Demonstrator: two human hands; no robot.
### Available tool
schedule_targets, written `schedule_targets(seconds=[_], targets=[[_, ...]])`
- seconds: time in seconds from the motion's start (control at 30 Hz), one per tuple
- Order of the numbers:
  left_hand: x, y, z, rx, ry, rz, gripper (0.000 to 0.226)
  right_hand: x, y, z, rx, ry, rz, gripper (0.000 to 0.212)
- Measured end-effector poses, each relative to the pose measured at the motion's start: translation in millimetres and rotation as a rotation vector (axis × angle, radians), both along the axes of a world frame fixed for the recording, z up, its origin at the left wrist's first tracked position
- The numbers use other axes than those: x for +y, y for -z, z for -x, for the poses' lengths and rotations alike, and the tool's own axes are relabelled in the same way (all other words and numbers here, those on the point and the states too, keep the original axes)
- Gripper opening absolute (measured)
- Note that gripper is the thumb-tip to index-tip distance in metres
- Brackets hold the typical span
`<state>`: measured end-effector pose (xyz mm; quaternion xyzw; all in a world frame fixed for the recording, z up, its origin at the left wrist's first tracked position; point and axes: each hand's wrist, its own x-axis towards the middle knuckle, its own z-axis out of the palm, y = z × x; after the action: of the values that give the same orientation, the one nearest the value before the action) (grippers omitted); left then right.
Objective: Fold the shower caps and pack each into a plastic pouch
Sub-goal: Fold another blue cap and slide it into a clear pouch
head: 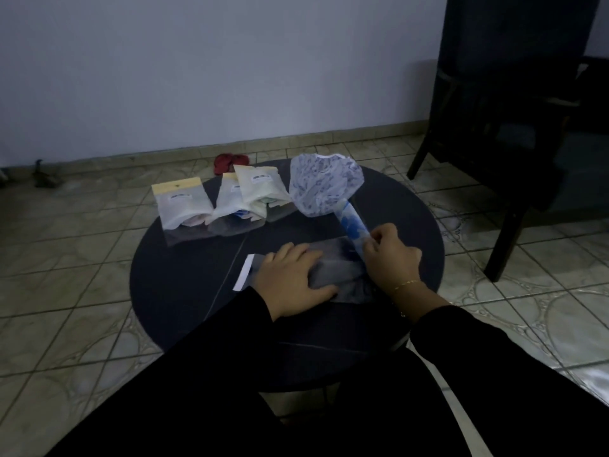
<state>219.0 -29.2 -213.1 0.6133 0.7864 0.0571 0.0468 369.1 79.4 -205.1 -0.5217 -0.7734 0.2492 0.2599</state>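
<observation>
Right hand [390,258], right of frame centre: fingers curled, pinching the narrow rolled end of a blue-patterned shower cap [324,184], whose loose, unfolded part fans upward toward the upper middle of the frame. Left hand [295,280], at centre: fingers straight and spread moderately, palm down, pressing flat a clear plastic pouch [333,258] that lies on the round dark table [184,285]; the pouch's white strip end [245,272] projects to the left of the hand. The rolled end of the cap meets the right end of the pouch beside the right hand; whether it has entered the mouth cannot be told, as the hand covers that spot. Beyond the hands, in the upper-middle left of the table, three filled pouches [227,201] stand in an overlapping row. On the tiled floor behind the table lies a red cloth [229,161], and a dark chair [514,110] occupies the upper right of the frame. Judged stage: insertion of the cap into the pouch. Risks from here: the wide free part appears too bulky for the mouth and could bunch or unroll if pushed in unfolded; the slick pouch could slide on the table should the left palm ease; a forced push could split the pouch's edge.
</observation>
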Motion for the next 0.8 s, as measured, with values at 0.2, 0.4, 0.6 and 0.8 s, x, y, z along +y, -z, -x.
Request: schedule_targets(seconds=[0.2,0.4,0.6,0.8], targets=[[-26.7,0.2,22.7,0.007,-0.083,-0.071,0.064,1.6,3.2,6.6,-0.001,0.132,-0.022,0.006],[-32.1,4.2,21.1,-0.093,-0.087,-0.149,0.043,-14.6,-2.5,11.8,-0.061,0.011,-0.229,0.018],[-36.7,11.0,23.2,0.017,-0.113,-0.180,0.058,-27.6,-14.2,18.0,0.016,-0.250,-0.050,0.013],[-45.0,10.2,34.8,-0.095,-0.079,-0.190,0.097,-22.2,-10.8,5.7,0.095,-0.234,0.191,0.013]])
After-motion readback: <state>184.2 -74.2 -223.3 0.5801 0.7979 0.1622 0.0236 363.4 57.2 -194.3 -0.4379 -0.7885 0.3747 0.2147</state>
